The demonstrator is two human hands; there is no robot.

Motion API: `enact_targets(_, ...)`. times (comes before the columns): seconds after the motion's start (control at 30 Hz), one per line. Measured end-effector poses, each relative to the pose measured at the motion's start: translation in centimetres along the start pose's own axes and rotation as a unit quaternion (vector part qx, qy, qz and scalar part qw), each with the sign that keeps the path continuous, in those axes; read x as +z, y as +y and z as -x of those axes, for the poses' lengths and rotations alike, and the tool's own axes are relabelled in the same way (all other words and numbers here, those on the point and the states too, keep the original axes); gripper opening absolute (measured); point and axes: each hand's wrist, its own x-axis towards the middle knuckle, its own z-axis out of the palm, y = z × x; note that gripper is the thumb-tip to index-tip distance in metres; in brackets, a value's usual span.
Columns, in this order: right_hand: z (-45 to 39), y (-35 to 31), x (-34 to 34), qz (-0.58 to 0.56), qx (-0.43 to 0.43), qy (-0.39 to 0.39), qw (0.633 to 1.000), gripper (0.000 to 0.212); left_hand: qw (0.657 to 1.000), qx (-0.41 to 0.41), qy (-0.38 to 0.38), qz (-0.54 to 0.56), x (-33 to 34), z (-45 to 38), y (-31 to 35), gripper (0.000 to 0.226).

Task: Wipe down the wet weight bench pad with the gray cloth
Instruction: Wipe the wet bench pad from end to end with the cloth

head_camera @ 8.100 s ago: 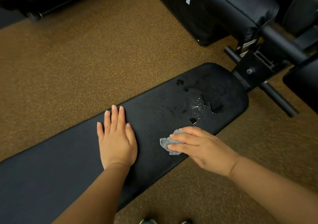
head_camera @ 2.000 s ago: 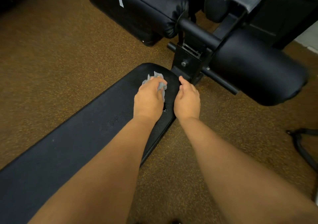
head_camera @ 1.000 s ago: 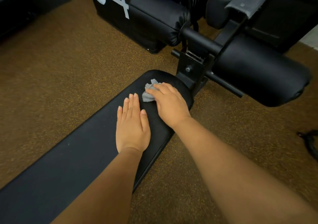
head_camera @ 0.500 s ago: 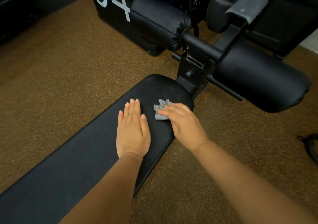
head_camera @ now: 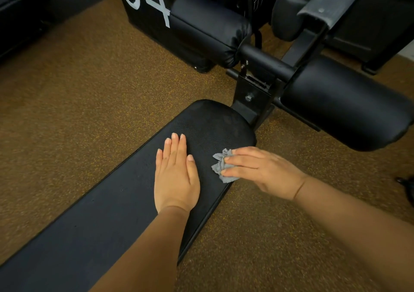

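The black bench pad (head_camera: 125,202) runs from the lower left up to its rounded end near the middle of the head view. Its surface looks matte, with no puddles showing. My left hand (head_camera: 177,175) lies flat on the pad with straight fingers. To its right, my right hand (head_camera: 257,170) presses the small crumpled gray cloth (head_camera: 220,165) onto the pad near its right edge, with straight fingers laid over the cloth. Most of the cloth is hidden under those fingers.
A black metal bracket (head_camera: 251,94) joins the pad's end to a frame with thick roller pads (head_camera: 345,103) at the right. A black box marked 04 (head_camera: 152,4) stands behind. Brown speckled floor (head_camera: 67,103) surrounds the bench.
My right hand has dragged the cloth from the pad's far end back toward me and to the right edge. My left hand, which let go of the cloth, stays flat on the pad.
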Motion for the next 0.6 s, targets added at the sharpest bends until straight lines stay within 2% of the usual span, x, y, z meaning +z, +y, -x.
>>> enact_targets(0.2,0.0,2.6,-0.8,0.064,0.025,0.010,0.998,0.069,1.000,0.000,-0.004,-0.005,-0.1,0.0,0.1,0.060)
enact_targets(0.33,-1.3,3.9,-1.5,0.077,0.046,0.038,0.995,0.063,1.000,0.002,-0.009,-0.016,0.0,0.0,0.0,0.059)
enact_targets(0.47,-2.1,4.6,-1.1,0.060,0.083,0.055,0.993,0.064,1.000,0.005,-0.012,-0.028,-0.1,0.0,0.1,0.060)
enact_targets(0.6,-3.0,3.1,-0.6,-0.015,0.181,0.092,0.979,0.060,0.999,0.005,-0.020,-0.041,0.0,-0.1,0.1,0.060)
